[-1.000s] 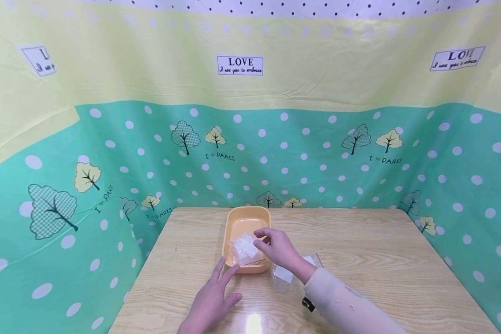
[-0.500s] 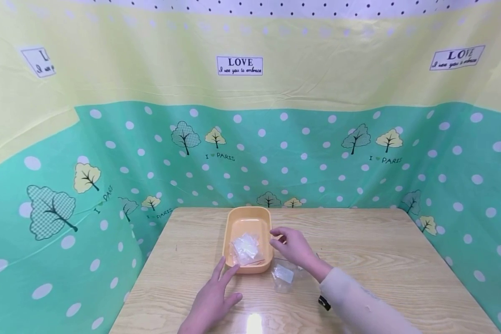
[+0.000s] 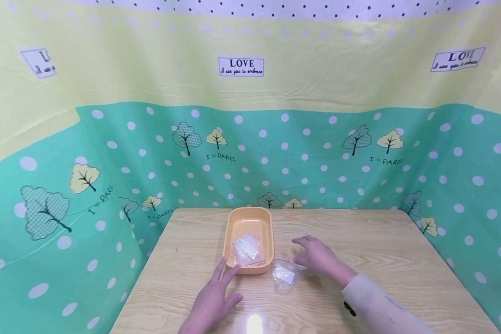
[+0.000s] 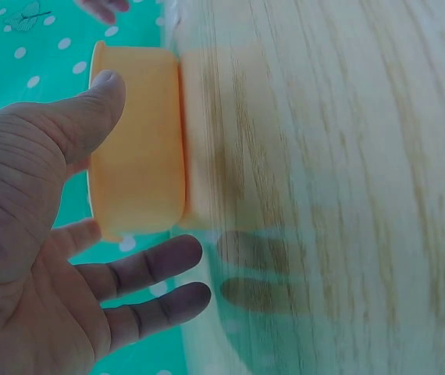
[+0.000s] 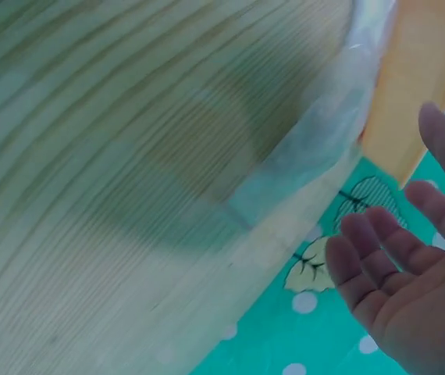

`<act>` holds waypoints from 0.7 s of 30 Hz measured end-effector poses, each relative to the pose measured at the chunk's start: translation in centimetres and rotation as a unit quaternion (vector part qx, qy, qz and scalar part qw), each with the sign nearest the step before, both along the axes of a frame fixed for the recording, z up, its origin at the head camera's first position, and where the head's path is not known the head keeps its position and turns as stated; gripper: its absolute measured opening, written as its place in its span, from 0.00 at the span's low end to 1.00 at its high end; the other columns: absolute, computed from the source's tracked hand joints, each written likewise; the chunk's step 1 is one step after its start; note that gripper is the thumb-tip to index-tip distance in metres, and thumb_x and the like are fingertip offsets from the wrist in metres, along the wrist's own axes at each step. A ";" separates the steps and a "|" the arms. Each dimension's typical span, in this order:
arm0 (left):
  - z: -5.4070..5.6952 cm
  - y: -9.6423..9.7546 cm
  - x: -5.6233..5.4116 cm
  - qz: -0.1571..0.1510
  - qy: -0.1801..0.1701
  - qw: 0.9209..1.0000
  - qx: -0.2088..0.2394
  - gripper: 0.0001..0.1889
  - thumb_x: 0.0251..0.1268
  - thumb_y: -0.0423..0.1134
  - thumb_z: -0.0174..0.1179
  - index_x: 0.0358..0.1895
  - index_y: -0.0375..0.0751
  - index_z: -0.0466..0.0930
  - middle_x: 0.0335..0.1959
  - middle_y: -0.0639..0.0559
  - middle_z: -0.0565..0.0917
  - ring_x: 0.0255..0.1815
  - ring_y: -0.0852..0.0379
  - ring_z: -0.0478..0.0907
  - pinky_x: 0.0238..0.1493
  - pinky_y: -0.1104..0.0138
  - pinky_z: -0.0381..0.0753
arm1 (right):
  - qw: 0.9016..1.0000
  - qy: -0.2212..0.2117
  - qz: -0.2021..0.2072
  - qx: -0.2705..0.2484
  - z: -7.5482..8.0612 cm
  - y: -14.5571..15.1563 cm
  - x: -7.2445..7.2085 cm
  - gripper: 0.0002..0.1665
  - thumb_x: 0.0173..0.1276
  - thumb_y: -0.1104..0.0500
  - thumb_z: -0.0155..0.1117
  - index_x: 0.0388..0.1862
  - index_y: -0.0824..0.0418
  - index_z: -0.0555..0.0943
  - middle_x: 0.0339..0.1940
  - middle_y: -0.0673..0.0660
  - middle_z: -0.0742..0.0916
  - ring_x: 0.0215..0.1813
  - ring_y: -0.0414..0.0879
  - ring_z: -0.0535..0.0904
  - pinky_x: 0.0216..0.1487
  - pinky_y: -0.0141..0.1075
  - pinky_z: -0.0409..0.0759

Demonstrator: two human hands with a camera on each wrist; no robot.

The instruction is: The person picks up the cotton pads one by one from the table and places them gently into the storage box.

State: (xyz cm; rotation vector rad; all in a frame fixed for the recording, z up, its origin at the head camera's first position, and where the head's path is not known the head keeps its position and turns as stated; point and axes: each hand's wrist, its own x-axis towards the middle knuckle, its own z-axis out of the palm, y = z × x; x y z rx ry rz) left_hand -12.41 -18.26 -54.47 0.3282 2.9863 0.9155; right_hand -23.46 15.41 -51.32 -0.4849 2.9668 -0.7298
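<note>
An orange plastic tray [image 3: 269,232] stands on the table with clear plastic bags [image 3: 247,248] of white contents in its near half. My left hand [image 3: 214,299] has its fingers spread, fingertips right at the tray's near left corner; in the left wrist view the left hand [image 4: 51,211] is beside the tray's orange wall [image 4: 138,141]. To the right of the tray lie more clear bags [image 3: 284,275] with white pieces inside. Over the right end of these bags is my right hand [image 3: 319,256], fingers loosely bent and holding nothing. In the right wrist view a clear bag [image 5: 316,133] lies below the right hand [image 5: 418,273].
The wooden table [image 3: 359,241] reaches back to a green dotted curtain [image 3: 300,157] that hangs on three sides. A small black object [image 3: 349,309] shows at the right sleeve [image 3: 371,297].
My right hand has moved from above the bags in the tray to the right, over the bags on the table. The left hand stays where it was.
</note>
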 end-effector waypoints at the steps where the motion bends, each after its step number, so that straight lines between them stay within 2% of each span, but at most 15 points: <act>1: 0.1 0.0 0.0 -0.001 0.001 1.000 0.000 0.41 0.66 0.53 0.74 0.81 0.57 0.67 0.88 0.34 0.53 0.60 0.23 0.83 0.45 0.34 0.88 | 1.000 0.002 0.008 0.015 -0.1 0.4 0.1 0.35 0.67 0.50 0.79 0.71 0.57 0.81 0.71 0.67 0.83 0.71 0.67 0.80 0.72 0.63 0.80; 7: 0.2 0.1 0.0 0.003 0.003 1.000 -0.001 0.42 0.66 0.53 0.74 0.81 0.57 0.67 0.88 0.34 0.53 0.60 0.23 0.83 0.47 0.33 0.87 | 0.998 0.012 0.040 0.044 -0.5 1.7 0.3 0.36 0.65 0.49 0.81 0.69 0.59 0.82 0.69 0.68 0.84 0.69 0.68 0.80 0.71 0.63 0.80; 21: -0.2 0.1 -0.2 0.002 0.003 1.000 -0.007 0.42 0.66 0.53 0.74 0.82 0.58 0.67 0.89 0.35 0.53 0.59 0.23 0.84 0.46 0.34 0.88 | 0.996 -0.003 0.066 0.065 -1.7 1.3 0.4 0.32 0.63 0.51 0.82 0.64 0.59 0.85 0.62 0.66 0.88 0.64 0.65 0.85 0.69 0.61 0.83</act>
